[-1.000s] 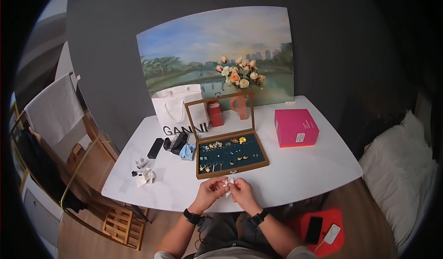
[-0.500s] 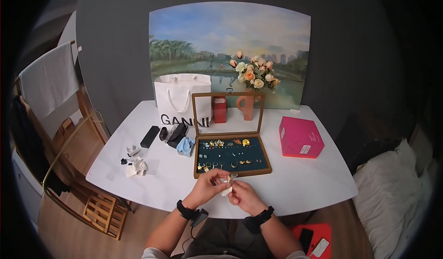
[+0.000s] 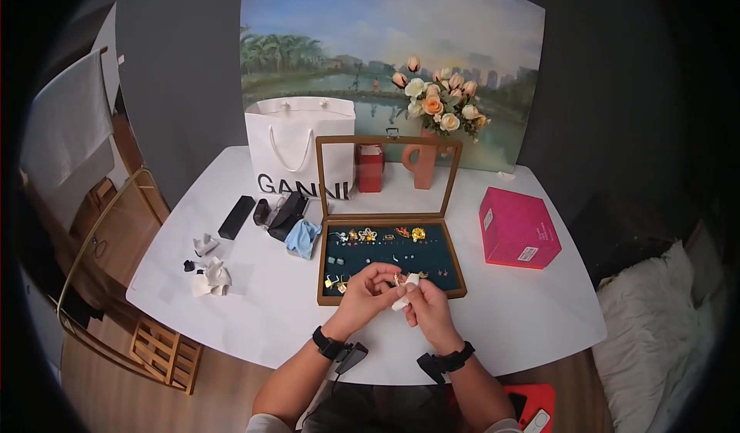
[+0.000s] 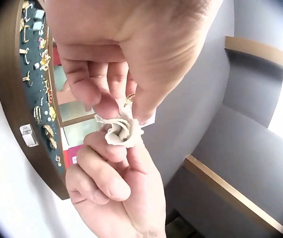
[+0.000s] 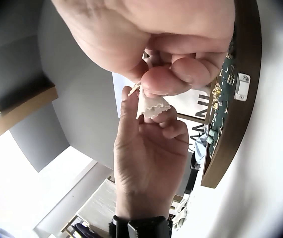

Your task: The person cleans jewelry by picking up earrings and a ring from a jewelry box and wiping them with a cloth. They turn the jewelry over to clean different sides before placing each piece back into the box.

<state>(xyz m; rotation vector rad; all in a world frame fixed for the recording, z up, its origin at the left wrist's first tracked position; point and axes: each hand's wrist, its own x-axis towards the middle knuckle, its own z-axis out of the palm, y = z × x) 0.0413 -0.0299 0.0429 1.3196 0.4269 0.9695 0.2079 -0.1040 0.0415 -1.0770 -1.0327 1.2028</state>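
Note:
Above the front edge of the jewelry box (image 3: 391,302), both hands meet at a small gold ring (image 4: 129,99) and a crumpled cream cloth (image 4: 122,133). My left hand (image 3: 365,297) pinches the ring between thumb and fingertips, partly hiding it. With thumb and index finger, my right hand (image 3: 433,314) grips the cloth, whose ruffled edge (image 5: 154,110) hangs below the fingertips. Cloth and ring overlap in the left wrist view. The wooden box has its glass lid raised, and rows of gold rings, earrings and brooches (image 3: 368,235) lie on its dark green lining.
Left of the box are a light blue cloth (image 3: 303,238), a black pouch (image 3: 287,215), a black case (image 3: 237,217) and crumpled cream cloths (image 3: 212,279). Behind stand a white paper bag (image 3: 297,151), a red box (image 3: 370,168) and a flower vase (image 3: 423,167). A pink box (image 3: 520,229) sits right.
Both hands have moved forward, from in front of the jewelry box to over its front edge, still holding the cloth and ring. The head view has shifted closer to the table.

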